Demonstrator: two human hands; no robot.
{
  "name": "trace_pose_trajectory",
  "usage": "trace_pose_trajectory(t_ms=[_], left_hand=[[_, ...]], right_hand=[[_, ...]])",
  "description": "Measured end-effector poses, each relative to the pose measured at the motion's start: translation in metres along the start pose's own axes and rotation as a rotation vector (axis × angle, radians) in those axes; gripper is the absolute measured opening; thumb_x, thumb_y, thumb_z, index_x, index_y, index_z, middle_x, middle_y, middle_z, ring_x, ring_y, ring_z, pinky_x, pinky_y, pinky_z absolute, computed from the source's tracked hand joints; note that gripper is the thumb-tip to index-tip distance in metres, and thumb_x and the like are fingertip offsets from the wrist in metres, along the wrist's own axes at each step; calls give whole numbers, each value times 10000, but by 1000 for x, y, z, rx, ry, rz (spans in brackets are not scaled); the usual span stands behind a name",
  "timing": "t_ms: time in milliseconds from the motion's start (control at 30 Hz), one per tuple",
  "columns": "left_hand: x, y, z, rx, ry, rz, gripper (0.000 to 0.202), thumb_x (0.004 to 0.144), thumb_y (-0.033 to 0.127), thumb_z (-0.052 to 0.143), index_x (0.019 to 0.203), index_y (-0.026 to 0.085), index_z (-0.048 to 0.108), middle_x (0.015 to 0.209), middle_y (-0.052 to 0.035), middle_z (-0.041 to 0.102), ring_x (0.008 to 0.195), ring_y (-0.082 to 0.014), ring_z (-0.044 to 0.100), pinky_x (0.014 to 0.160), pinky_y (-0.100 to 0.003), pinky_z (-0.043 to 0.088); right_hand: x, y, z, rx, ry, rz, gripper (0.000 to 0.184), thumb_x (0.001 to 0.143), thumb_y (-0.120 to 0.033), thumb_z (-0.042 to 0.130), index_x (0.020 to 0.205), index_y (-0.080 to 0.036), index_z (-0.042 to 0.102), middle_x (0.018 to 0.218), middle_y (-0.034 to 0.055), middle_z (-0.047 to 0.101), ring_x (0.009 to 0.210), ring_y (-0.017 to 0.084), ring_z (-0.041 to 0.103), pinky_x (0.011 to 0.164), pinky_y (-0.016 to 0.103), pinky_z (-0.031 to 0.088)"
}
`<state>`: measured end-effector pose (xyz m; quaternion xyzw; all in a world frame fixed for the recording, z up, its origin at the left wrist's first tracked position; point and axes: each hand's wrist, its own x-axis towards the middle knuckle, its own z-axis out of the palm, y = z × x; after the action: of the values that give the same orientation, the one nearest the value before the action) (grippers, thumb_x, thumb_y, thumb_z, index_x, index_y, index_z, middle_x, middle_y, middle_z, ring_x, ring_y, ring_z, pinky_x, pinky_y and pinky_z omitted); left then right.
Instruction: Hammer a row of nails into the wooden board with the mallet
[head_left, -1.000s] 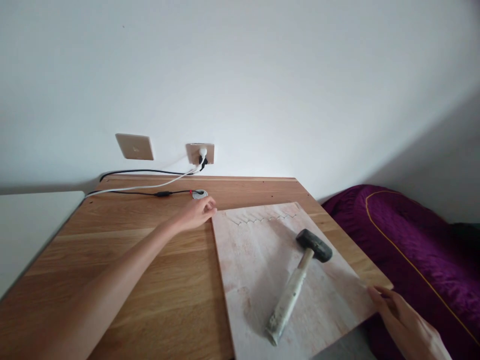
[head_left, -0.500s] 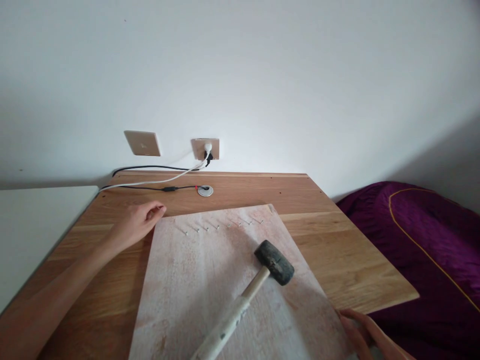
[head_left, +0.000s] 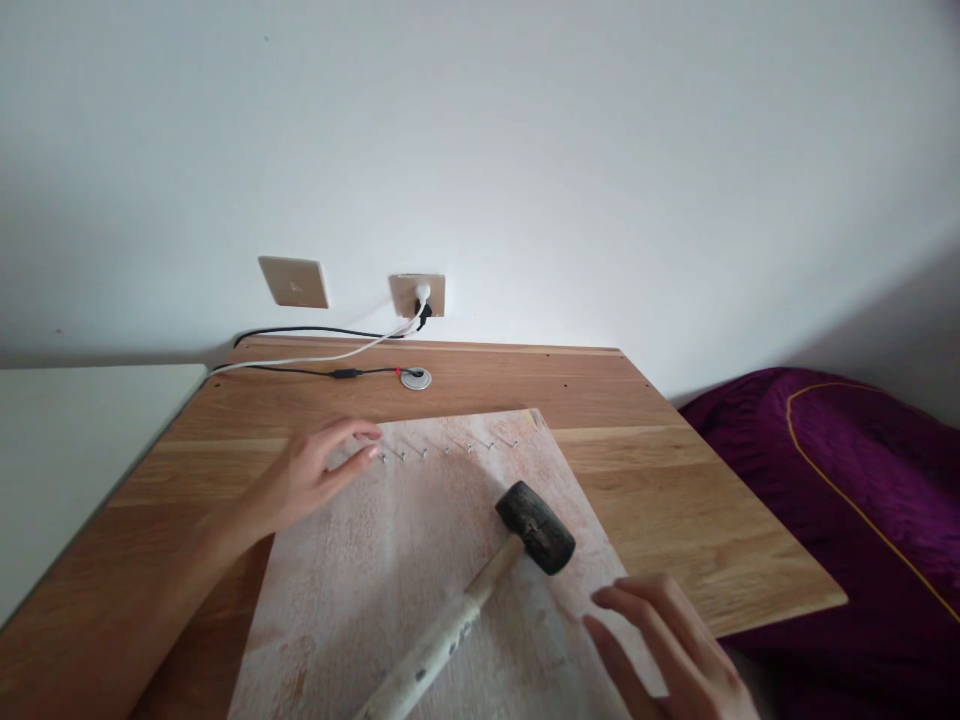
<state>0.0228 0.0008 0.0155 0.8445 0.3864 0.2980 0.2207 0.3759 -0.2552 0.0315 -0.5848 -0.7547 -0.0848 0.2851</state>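
A pale, worn wooden board [head_left: 337,590] lies on the wooden desk, with a row of several small nails [head_left: 447,451] standing near its far edge. My left hand [head_left: 319,470] is over the board's far left corner, thumb and fingers apart beside the leftmost nails, partly covering that end of the row. Diagonally across the board rests a rubber mallet [head_left: 535,528] with a black head and a whitish wooden handle; neither hand touches it. Over the right edge of the board, right of the mallet head, my right hand [head_left: 671,640] is open with fingers spread and holds nothing.
The desk [head_left: 675,500] meets a white wall holding a socket [head_left: 418,296] with plugs and a blank plate [head_left: 294,282]. Cables [head_left: 315,360] run along the desk's back to a round grommet [head_left: 415,379]. A white surface [head_left: 90,450] is at left, purple fabric [head_left: 862,480] at right.
My left hand has moved right from beside the board to over its corner and opened. My right hand has risen from the lower right edge and moved inward. The board has shifted slightly left.
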Motion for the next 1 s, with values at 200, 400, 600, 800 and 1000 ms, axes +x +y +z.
trace_pose_trajectory(t_ms=[200,400,600,800,1000], left_hand=[[-12,-2,23,-1,8,97,258,1003,385,625,1219,262,691,1197,-68,762,1117,-248,723,1032,-403,575],[-15,-6,29,25,-5,102,239,994,282,613,1229,270,659,1206,-59,739,1138,-250,704,1046,-412,563],[-12,-4,29,60,-31,88,170,991,271,604,1143,257,678,1172,-61,728,1112,-261,701,1021,-431,567],[-12,-2,29,89,-34,134,157,1023,258,567,1132,227,676,1154,-71,710,1096,-258,698,1002,-444,579],[-12,-2,29,86,-16,151,154,1014,231,572,1133,228,669,1163,-68,706,1094,-249,700,1003,-433,578]], right_hand=[[58,-28,33,-61,-176,-404,289,1113,-312,564,1339,-199,705,1248,91,801,1330,345,681,1014,519,632],[64,-17,47,23,-352,-363,200,1102,-239,580,1251,-234,713,1132,46,768,1396,309,629,1206,602,479],[59,-9,45,52,-411,-387,180,1110,-262,573,1233,-265,704,1128,32,732,1400,286,610,1272,601,387],[46,3,41,24,-278,-436,193,1107,-279,571,1194,-243,739,1036,46,738,1298,288,675,1259,569,403],[23,11,49,18,-183,-396,193,1087,-280,590,1178,-264,760,1005,50,753,1327,297,667,1286,594,366]])
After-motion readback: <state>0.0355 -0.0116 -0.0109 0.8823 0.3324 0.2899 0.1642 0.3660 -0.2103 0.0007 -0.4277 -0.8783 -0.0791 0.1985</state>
